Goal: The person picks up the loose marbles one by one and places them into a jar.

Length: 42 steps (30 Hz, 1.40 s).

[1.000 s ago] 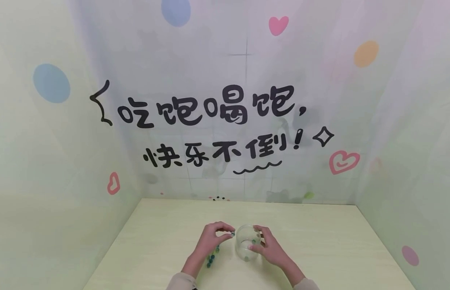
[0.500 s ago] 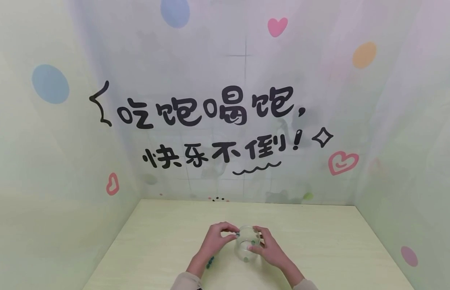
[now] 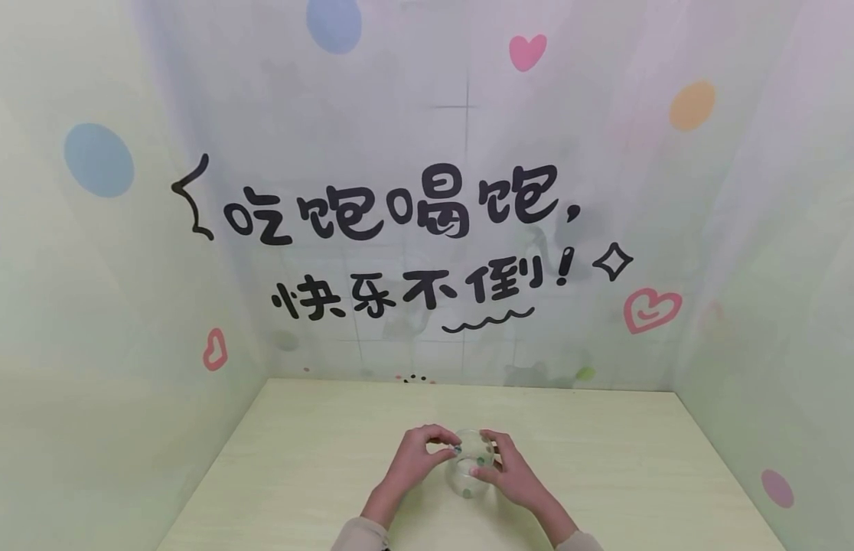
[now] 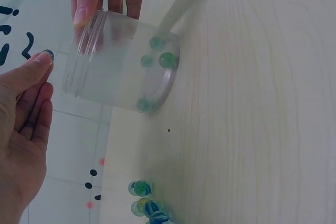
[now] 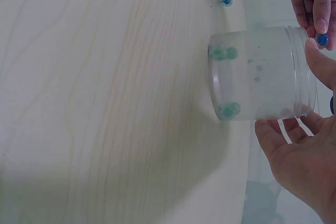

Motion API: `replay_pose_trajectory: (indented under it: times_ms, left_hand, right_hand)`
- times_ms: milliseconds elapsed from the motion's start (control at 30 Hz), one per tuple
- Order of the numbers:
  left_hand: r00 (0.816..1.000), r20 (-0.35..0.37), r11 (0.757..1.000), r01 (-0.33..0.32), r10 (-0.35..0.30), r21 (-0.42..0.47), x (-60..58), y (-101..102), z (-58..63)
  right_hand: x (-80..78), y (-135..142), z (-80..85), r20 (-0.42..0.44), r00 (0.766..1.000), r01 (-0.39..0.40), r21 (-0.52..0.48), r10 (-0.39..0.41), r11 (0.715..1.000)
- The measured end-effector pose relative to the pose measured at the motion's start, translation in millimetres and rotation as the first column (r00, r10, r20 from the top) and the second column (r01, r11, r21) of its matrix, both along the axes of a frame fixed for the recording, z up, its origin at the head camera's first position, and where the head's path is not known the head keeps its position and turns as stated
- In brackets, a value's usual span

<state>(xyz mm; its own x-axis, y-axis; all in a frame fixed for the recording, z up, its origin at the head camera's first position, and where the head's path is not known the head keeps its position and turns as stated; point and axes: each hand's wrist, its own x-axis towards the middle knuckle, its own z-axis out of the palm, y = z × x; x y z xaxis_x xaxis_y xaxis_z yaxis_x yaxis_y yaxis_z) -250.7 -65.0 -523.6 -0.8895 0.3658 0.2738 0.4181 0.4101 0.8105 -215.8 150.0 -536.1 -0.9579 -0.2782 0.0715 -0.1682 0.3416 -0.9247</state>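
A clear plastic jar with a screw-threaded neck stands upright on the table. Several green-tinted marbles lie at its bottom. My right hand holds the jar from the right side, thumb and fingers spread around its upper part near the rim. Between thumb and fingertips, my left hand pinches a blue glass marble by the jar's mouth. In the left wrist view, that marble is mostly covered by the left fingertips.
Loose marbles in blue, green and yellow sit on the pale wood-grain table left of the jar. In the head view my left arm hides them. Printed curtain-like walls enclose the table's back and sides.
My left hand has moved right with the marble, from beside the jar to its mouth. The right hand and jar have stayed in place.
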Motion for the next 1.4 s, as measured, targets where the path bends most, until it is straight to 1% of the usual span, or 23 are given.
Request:
replay_pose_trajectory:
  times_ms: [167,267,367,500,567,767,867,933,1233,1400]
  left_hand:
    - [1.000,-0.015,1.000,-0.024,0.023,-0.011,0.4,0.5,0.6]
    - [0.999,-0.019,1.000,-0.027,0.027,-0.010,0.8,1.6,1.1]
    - [0.999,-0.018,0.999,-0.033,0.033,-0.015,0.6,2.6,1.4]
    - [0.998,-0.015,0.998,-0.056,0.056,-0.011,-0.7,0.5,1.9]
    - [0.997,-0.013,0.997,-0.071,0.071,-0.005,-1.5,-2.6,1.8]
    - [0.993,-0.048,0.994,-0.106,0.105,-0.001,-3.2,-16.2,1.0]
    - [0.993,-0.036,0.993,-0.116,0.116,0.002,-3.2,-22.9,0.4]
    - [0.992,-0.014,0.992,-0.126,0.126,0.001,-2.9,-26.9,-0.1]
    - [0.987,-0.010,0.987,-0.162,0.162,-0.003,1.2,-43.8,-6.0]
    - [0.983,-0.003,0.983,-0.183,0.183,-0.009,3.6,-53.3,-9.8]
  right_hand:
    - [-1.2,-1.6,-2.5,-0.004,1.000,0.000,0.002,0.000,1.000]
    - [-1.1,-2.3,-3.0,-0.001,1.000,0.002,-0.003,-0.002,1.000]
    - [-0.6,-3.2,-2.3,-0.005,1.000,0.003,-0.006,-0.003,1.000]
    - [-0.5,-4.3,-1.4,-0.015,1.000,0.003,-0.001,-0.003,1.000]
    - [-0.6,-4.5,-1.0,-0.016,1.000,0.005,0.001,-0.005,1.000]
    - [-2.5,-4.3,-1.7,-0.023,1.000,0.015,0.013,-0.014,1.000]
    - [-4.1,-4.2,-2.9,-0.028,0.999,0.018,0.011,-0.018,1.000]
    - [-5.0,-4.0,-3.7,-0.033,0.999,0.018,0.011,-0.018,1.000]
    - [-5.7,-0.9,-4.3,-0.032,0.998,0.050,0.016,-0.050,0.999]
    - [-5.4,1.3,-2.3,-0.043,0.998,0.055,0.023,-0.054,0.998]
